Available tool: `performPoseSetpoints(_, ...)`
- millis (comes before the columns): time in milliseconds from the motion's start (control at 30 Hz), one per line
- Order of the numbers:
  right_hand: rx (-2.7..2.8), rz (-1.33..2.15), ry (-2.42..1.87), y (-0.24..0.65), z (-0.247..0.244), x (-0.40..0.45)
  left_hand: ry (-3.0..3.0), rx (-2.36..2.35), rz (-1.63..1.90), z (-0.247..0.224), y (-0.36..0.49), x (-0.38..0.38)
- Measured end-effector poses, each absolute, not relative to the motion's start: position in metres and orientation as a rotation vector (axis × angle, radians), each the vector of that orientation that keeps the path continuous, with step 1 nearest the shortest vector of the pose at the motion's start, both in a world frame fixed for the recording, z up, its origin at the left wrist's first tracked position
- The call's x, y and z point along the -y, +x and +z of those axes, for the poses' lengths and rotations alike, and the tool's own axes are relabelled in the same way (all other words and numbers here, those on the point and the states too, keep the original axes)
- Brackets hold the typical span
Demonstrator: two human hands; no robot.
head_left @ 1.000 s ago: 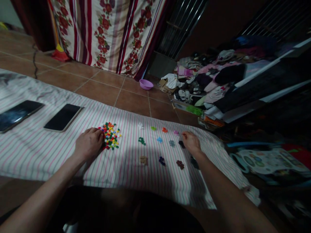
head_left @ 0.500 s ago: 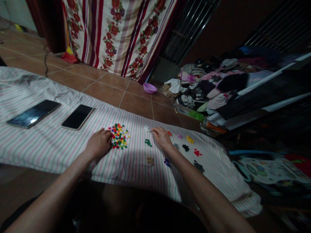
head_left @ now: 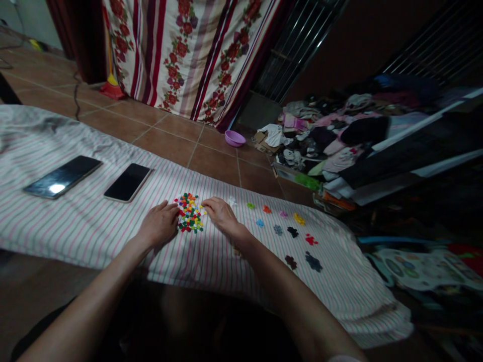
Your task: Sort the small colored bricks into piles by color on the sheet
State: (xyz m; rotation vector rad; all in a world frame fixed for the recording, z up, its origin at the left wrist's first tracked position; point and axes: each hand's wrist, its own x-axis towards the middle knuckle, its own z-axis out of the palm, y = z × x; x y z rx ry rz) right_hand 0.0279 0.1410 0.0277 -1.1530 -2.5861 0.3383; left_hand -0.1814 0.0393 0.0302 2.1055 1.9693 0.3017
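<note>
A mixed pile of small coloured pieces (head_left: 191, 213) lies on a striped cloth (head_left: 124, 236). At the pile's left edge rests my left hand (head_left: 160, 221), its fingers loosely stretched against the pieces. My right hand (head_left: 222, 213) reaches the right edge with thumb and fingertips pinched together; whatever is between them is too small to make out. Sorted by colour, little groups lie to the right: white (head_left: 233, 201), lime green (head_left: 251, 205), orange (head_left: 266, 209), light blue (head_left: 259, 222), black (head_left: 292, 232) and red (head_left: 311, 239), among others. My right forearm partly covers a tan group (head_left: 237, 251).
A tablet (head_left: 64, 176) and a phone (head_left: 128, 182) lie on the cloth at left. Beyond are a floral curtain (head_left: 188, 55), a purple basin (head_left: 234, 138) on the tiled floor and a heap of clothes (head_left: 324, 125). A printed plastic item (head_left: 418, 266) is at right.
My right hand has moved left from the white group to the mixed pile's right edge, uncovering the lime and light blue groups. My left hand stays beside the pile. The view shifted slightly.
</note>
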Motion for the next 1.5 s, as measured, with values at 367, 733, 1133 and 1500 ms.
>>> performPoseSetpoints(367, 2.614, 0.363, -1.268, 0.014, 0.029, -0.14, 2.115, -1.975, 0.349, 0.028, -0.181, -0.038)
performPoseSetpoints(733, 2.642, 0.317, -1.319, 0.005, 0.038, -0.134, 2.126, -1.959, 0.296, 0.032, -0.181, -0.039)
performPoseSetpoints(1133, 2.514, 0.348, -1.302, 0.003, 0.039, -0.125, 2.16, -1.952, 0.41, 0.029, -0.181, -0.038)
performPoseSetpoints(1500, 2.386, 0.359, -1.339, 0.015, 0.036, -0.116, 2.201, -1.895, 0.381, 0.034, -0.183, -0.04)
